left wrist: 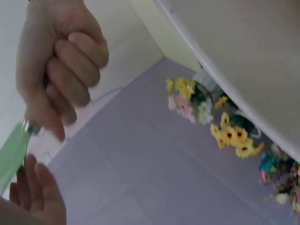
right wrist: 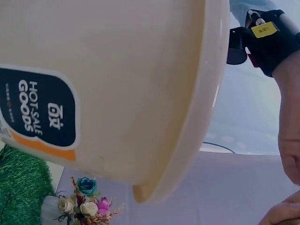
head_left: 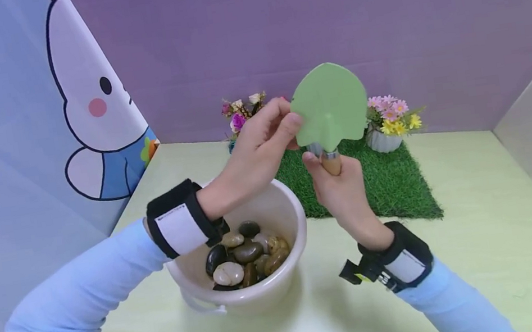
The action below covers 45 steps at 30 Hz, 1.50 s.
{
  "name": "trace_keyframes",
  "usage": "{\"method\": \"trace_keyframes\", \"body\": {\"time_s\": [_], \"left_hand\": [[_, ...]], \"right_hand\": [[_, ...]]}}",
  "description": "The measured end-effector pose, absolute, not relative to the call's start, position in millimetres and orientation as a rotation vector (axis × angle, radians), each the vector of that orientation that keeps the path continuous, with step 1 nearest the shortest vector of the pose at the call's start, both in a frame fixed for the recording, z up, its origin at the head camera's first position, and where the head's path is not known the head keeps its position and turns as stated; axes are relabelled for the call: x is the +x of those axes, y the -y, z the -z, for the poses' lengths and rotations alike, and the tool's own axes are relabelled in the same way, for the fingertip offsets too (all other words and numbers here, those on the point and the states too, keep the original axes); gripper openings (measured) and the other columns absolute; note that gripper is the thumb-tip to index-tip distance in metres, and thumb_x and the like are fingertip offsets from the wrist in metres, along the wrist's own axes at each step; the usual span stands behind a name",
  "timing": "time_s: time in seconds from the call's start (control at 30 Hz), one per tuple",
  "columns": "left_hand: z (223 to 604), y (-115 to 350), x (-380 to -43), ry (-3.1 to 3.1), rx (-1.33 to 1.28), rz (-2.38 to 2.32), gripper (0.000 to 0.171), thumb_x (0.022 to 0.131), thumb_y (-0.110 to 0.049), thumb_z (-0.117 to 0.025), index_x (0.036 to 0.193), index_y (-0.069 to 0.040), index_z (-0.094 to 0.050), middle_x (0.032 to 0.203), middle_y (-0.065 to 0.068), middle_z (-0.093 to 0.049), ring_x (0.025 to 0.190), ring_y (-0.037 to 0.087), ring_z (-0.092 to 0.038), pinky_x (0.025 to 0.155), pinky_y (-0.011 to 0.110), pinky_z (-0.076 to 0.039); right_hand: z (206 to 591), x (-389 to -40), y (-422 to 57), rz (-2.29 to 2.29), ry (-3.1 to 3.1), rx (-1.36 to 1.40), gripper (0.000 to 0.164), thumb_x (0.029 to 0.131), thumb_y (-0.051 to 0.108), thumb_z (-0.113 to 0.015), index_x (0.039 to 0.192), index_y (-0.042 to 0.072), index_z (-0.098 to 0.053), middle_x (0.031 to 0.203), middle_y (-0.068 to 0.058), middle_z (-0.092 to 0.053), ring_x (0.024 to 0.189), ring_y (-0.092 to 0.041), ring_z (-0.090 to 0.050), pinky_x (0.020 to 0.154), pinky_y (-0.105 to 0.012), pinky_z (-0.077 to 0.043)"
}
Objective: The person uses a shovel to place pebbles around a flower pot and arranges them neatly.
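Note:
A garden trowel point(head_left: 330, 103) with a green blade and a wooden handle is held up, blade upward, above the table. My right hand point(head_left: 343, 192) grips the handle just below the metal collar, and the left wrist view shows its fingers curled. At the blade's left edge, my left hand point(head_left: 263, 146) pinches the metal between thumb and fingers; the fingers point(left wrist: 40, 190) also show by the blade in the left wrist view. Below the left forearm stands a cream bucket point(head_left: 297, 224) with several smooth stones point(head_left: 247, 252) inside, dark, brown and whitish.
Behind the hands lies a green artificial grass mat point(head_left: 396, 182) on the pale yellow table point(head_left: 484, 226). Pots of pink and yellow flowers point(head_left: 394, 114) and a mixed bouquet point(head_left: 237, 119) stand toward the back. A purple backdrop point(head_left: 306, 18) rises behind.

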<state>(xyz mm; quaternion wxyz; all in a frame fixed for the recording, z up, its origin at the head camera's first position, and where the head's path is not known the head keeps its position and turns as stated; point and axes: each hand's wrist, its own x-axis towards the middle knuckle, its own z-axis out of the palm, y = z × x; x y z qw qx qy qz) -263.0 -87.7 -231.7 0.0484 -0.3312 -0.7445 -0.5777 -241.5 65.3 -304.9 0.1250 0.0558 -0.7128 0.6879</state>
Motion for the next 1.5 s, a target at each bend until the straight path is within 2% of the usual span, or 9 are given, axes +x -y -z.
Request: {"method": "trace_keyframes", "body": {"time_s": [0.13,0.3,0.53,0.63,0.87,1.0,1.13,1.23,1.5], "left_hand": [[228.3,110.2,-279.3,2.443,-1.074,1.608,0.03,0.109,-0.013,-0.039,0.127,0.003,-0.057,0.112,0.018,-0.065,0.101,0.026,-0.067,0.093,0.041,-0.054],[238.2,155.4,-321.1,2.877,-1.054,1.095,0.039,0.107,-0.022,-0.047,0.139,-0.003,-0.056,0.132,0.018,-0.064,0.123,0.032,-0.06,0.104,0.047,-0.048],[280.5,219.2,-357.2,3.519,-1.073,0.823,0.062,0.107,-0.028,-0.042,0.158,0.003,-0.025,0.163,0.028,-0.026,0.151,0.048,-0.02,0.12,0.065,-0.021],[298.0,236.7,-355.1,3.61,-1.033,0.974,0.068,0.107,-0.031,-0.041,0.16,0.004,-0.016,0.165,0.029,-0.017,0.152,0.05,-0.015,0.12,0.067,-0.017],[336.1,247.3,-332.8,3.483,-1.034,1.46,0.057,0.104,-0.02,-0.044,0.156,0.001,-0.032,0.149,0.024,-0.05,0.134,0.038,-0.054,0.11,0.049,-0.046],[343.6,244.2,-321.0,3.383,-0.972,1.553,0.056,0.101,-0.016,-0.045,0.154,0.001,-0.035,0.142,0.023,-0.057,0.129,0.035,-0.059,0.106,0.046,-0.05],[343.5,239.8,-316.7,3.339,-0.941,1.559,0.057,0.099,-0.013,-0.045,0.154,0.002,-0.036,0.141,0.024,-0.058,0.127,0.036,-0.06,0.106,0.047,-0.05],[342.9,236.2,-316.1,3.315,-0.946,1.577,0.057,0.098,-0.012,-0.044,0.153,0.002,-0.036,0.139,0.024,-0.059,0.126,0.036,-0.061,0.105,0.047,-0.051],[344.3,227.2,-314.7,3.237,-0.925,1.68,0.058,0.096,-0.01,-0.044,0.152,0.001,-0.038,0.138,0.024,-0.059,0.125,0.035,-0.061,0.104,0.047,-0.051]], "right_hand": [[307.8,-239.2,-72.0,-2.007,2.124,0.131,0.042,0.1,0.015,-0.06,0.06,0.013,-0.046,0.044,0.009,-0.04,0.039,-0.005,-0.037,0.043,-0.022,-0.035],[314.9,-235.5,-82.2,-1.994,2.182,0.142,0.045,0.101,0.016,-0.059,0.058,0.013,-0.044,0.044,0.008,-0.037,0.04,-0.006,-0.034,0.045,-0.023,-0.033],[324.5,-228.0,-95.3,-1.96,2.256,0.127,0.048,0.101,0.016,-0.059,0.057,0.013,-0.04,0.045,0.006,-0.034,0.041,-0.008,-0.032,0.047,-0.024,-0.032],[327.6,-225.7,-98.1,-1.985,2.267,0.101,0.046,0.1,0.014,-0.06,0.059,0.013,-0.041,0.045,0.006,-0.036,0.041,-0.009,-0.033,0.047,-0.024,-0.032],[334.6,-221.2,-107.7,-2.013,2.344,0.059,0.04,0.099,0.014,-0.06,0.062,0.014,-0.045,0.046,0.005,-0.039,0.041,-0.01,-0.037,0.047,-0.026,-0.035],[330.2,-219.9,-118.6,-1.741,2.602,0.125,0.039,0.099,0.023,-0.062,0.068,0.013,-0.041,0.052,0.004,-0.037,0.048,-0.013,-0.038,0.052,-0.028,-0.038],[318.1,-219.9,-123.8,-1.48,2.734,0.196,0.029,0.097,0.029,-0.067,0.096,0.006,-0.049,0.081,-0.008,-0.051,0.066,-0.018,-0.047,0.063,-0.031,-0.043],[307.7,-223.2,-125.0,-1.45,2.698,0.251,0.04,0.096,0.025,-0.069,0.121,0.003,-0.045,0.104,-0.016,-0.053,0.074,-0.021,-0.053,0.064,-0.032,-0.047],[266.1,-244.4,-134.8,-0.994,2.684,0.659,0.025,0.102,0.02,-0.06,0.116,0.002,-0.05,0.069,0.001,-0.031,0.059,-0.015,-0.034,0.063,-0.028,-0.038]]}}
